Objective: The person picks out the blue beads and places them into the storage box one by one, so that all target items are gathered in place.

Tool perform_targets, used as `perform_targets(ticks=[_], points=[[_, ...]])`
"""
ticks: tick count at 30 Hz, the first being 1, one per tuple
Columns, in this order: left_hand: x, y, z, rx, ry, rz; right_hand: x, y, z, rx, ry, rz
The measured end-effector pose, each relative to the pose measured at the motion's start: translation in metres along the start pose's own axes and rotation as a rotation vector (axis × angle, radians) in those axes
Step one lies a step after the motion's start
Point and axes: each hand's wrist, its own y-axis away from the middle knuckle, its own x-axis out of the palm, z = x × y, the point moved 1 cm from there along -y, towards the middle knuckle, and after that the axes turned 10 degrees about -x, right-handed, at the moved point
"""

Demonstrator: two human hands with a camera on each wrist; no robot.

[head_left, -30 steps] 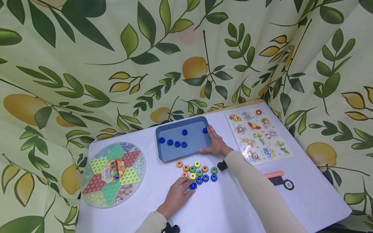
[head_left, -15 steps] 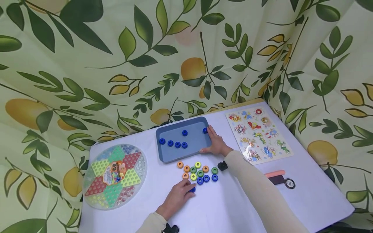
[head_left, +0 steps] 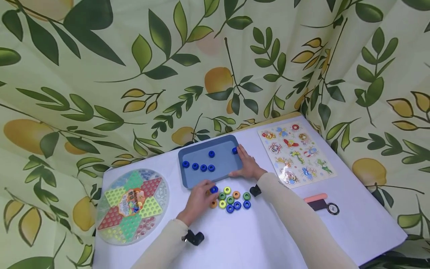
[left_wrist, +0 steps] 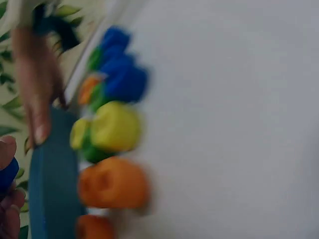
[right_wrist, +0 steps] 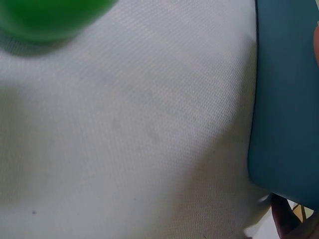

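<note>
In the head view my left hand [head_left: 200,200] pinches a blue ring bead [head_left: 214,189] just off the front wall of a shallow grey-blue tray [head_left: 223,172]. The same bead [left_wrist: 7,175] shows at the left edge of the left wrist view. My right hand [head_left: 250,167] holds the tray's front right corner, thumb along the front and fingers along the right end. Inside the tray lie several blue beads [head_left: 203,167], one of them by my right fingertips. Before the tray are loose beads: yellow [head_left: 222,204], green [head_left: 230,200], orange [head_left: 236,194] and blue [head_left: 237,205], some hidden behind my left hand.
On the left lies a round Chinese checkers board [head_left: 132,207]. A sheet of cartoon insect stickers [head_left: 297,155] is at the right rear. Nearer me are a pink and dark strip [head_left: 315,201] and a black round token [head_left: 333,209]. A patterned curtain [head_left: 188,74] hangs behind the table.
My left hand has lifted the blue bead from the near side of the group and carried it forward to the tray's front. My right hand stays at the tray corner.
</note>
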Motion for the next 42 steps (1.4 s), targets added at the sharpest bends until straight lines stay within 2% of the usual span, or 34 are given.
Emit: perform_targets(ticks=[3, 5, 8, 12, 16, 19, 21, 24, 27, 29, 31, 33, 37, 42], points=[[-0.013, -0.036, 0.0, -0.1, 0.018, -0.025, 0.001, -0.002, 0.002, -0.011, 0.0, 0.004], [-0.018, -0.056, 0.001, -0.14, 0.002, -0.035, 0.003, -0.003, 0.002, -0.016, -0.003, 0.013], [-0.024, -0.079, 0.0, -0.16, -0.031, -0.026, 0.004, -0.004, 0.003, -0.018, -0.003, 0.011], [-0.027, -0.097, -0.002, -0.161, -0.095, 0.023, 0.005, -0.004, 0.005, -0.017, 0.0, 0.012], [-0.026, -0.103, -0.002, -0.115, -0.12, 0.057, 0.003, -0.005, 0.006, -0.021, 0.015, 0.02], [-0.021, -0.094, -0.003, -0.05, -0.089, 0.051, 0.001, -0.006, 0.007, -0.031, 0.035, 0.019], [-0.015, -0.08, -0.007, 0.002, -0.066, 0.066, 0.0, -0.007, 0.007, -0.042, 0.047, 0.015], [-0.003, -0.049, -0.016, 0.076, -0.041, 0.131, -0.003, -0.008, 0.007, -0.041, 0.043, 0.013], [0.013, -0.013, -0.024, 0.102, -0.064, 0.205, -0.005, -0.008, 0.007, -0.034, 0.026, 0.01], [0.024, 0.007, -0.027, 0.098, -0.101, 0.207, -0.007, -0.008, 0.007, -0.035, 0.02, 0.0], [0.034, 0.021, -0.027, 0.092, -0.158, 0.17, -0.009, -0.007, 0.006, -0.029, 0.021, -0.004], [0.043, 0.028, -0.028, 0.093, -0.206, 0.119, -0.01, -0.006, 0.004, -0.022, 0.024, -0.01], [0.055, 0.033, -0.03, 0.102, -0.248, 0.036, -0.008, -0.003, 0.0, -0.009, 0.015, -0.007], [0.06, 0.035, -0.033, 0.098, -0.213, -0.009, -0.004, -0.003, -0.001, -0.025, 0.005, -0.004]])
